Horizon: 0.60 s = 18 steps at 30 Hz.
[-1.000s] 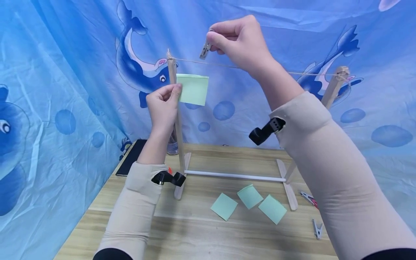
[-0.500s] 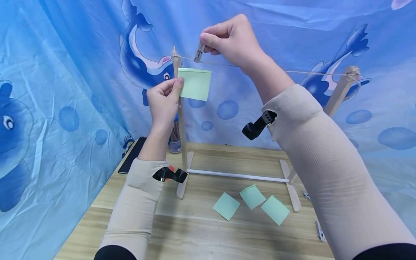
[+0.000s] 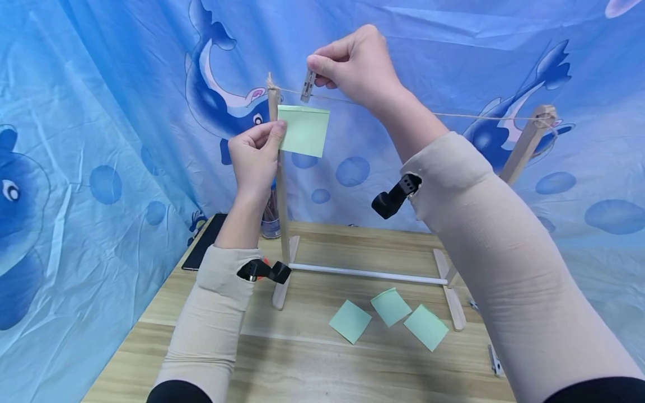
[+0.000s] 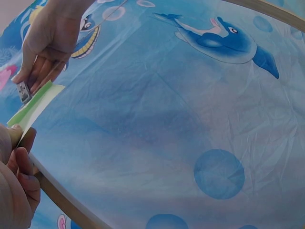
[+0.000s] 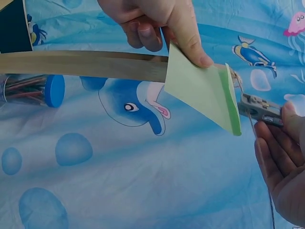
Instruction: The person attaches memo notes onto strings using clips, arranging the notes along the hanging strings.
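My left hand (image 3: 255, 159) pinches a pale green paper note (image 3: 305, 131) by its left edge, beside the left wooden post (image 3: 283, 201). The note's top edge is folded over. Just above it, my right hand (image 3: 360, 70) holds a grey clothespin (image 3: 307, 87) between thumb and fingers, tip pointing down. A thin string (image 3: 484, 117) runs between the post tops. In the right wrist view, the clothespin (image 5: 261, 109) is at the string, close to the note's folded edge (image 5: 232, 102); whether its tip grips the string I cannot tell.
Three more green notes (image 3: 350, 322) lie on the wooden table (image 3: 312, 369). A white rod (image 3: 368, 273) joins the stand's feet. Clothespins (image 3: 495, 361) lie at the right, partly behind my right arm. A jar of sticks (image 3: 271, 218) and a black flat object (image 3: 204, 243) stand back left.
My right hand has moved left and down, bringing the clothespin to the string above the note. My left hand has raised the note slightly. The head view has shifted a little.
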{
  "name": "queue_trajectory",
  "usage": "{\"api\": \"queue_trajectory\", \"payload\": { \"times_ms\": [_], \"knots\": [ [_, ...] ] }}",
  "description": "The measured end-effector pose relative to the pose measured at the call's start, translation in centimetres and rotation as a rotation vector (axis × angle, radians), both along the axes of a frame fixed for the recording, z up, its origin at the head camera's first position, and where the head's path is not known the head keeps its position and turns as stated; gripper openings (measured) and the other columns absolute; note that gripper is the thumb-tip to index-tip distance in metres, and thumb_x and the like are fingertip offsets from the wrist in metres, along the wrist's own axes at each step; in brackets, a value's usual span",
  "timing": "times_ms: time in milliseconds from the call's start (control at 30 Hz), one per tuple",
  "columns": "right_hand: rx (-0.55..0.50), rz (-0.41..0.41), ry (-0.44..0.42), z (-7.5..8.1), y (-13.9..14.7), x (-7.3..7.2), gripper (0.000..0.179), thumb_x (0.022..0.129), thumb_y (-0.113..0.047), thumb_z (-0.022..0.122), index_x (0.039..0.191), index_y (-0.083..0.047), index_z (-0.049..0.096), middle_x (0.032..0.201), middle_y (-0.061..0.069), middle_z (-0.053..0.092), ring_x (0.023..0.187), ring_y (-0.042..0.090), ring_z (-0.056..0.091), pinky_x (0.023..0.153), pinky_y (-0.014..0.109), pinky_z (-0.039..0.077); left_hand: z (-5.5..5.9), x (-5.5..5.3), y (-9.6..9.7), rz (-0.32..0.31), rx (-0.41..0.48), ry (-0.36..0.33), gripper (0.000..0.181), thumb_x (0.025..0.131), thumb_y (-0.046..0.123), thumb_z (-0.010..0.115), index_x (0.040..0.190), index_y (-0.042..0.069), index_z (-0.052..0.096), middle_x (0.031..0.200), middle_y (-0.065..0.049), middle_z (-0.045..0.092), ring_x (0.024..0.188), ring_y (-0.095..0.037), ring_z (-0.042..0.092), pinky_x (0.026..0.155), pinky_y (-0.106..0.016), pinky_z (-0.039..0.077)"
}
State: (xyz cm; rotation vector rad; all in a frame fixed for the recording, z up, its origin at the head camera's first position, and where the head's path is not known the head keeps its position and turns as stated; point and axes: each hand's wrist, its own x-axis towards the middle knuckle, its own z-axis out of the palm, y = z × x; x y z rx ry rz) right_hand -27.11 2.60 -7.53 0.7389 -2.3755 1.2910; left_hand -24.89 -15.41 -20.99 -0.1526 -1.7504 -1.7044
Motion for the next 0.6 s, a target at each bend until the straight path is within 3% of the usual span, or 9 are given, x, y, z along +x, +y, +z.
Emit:
{"api": "queue_trajectory", "payload": {
  "times_ms": [233, 600],
  "knots": [
    [0.044, 0.029, 0.001, -0.04, 0.0, 0.2, 0.027, 0.095, -0.028, 0.068, 0.112, -0.01, 0.079, 0.099, 0.006, 0.075, 0.088, 0.016, 0.07, 0.087, 0.022, 0.057, -0.08, 0.26, 0.1, 0.004, -0.014, 0.03, 0.036, 0.092, 0.04, 0.073, 0.107, 0.008, 0.079, 0.091, -0.004, 0.076, 0.068, -0.02, 0.062, 0.049, -0.02, 0.043],
    [0.091, 0.083, 0.003, -0.54, 0.33, 0.29, 0.027, 0.095, -0.026, 0.069, 0.113, -0.009, 0.078, 0.1, 0.008, 0.076, 0.09, 0.017, 0.071, 0.086, 0.023, 0.058, 0.19, 0.47, 0.53, -0.012, 0.047, 0.002, 0.031, 0.092, 0.035, 0.075, 0.106, 0.008, 0.08, 0.09, -0.005, 0.077, 0.066, -0.014, 0.062, 0.048, -0.02, 0.043]
  ]
}}
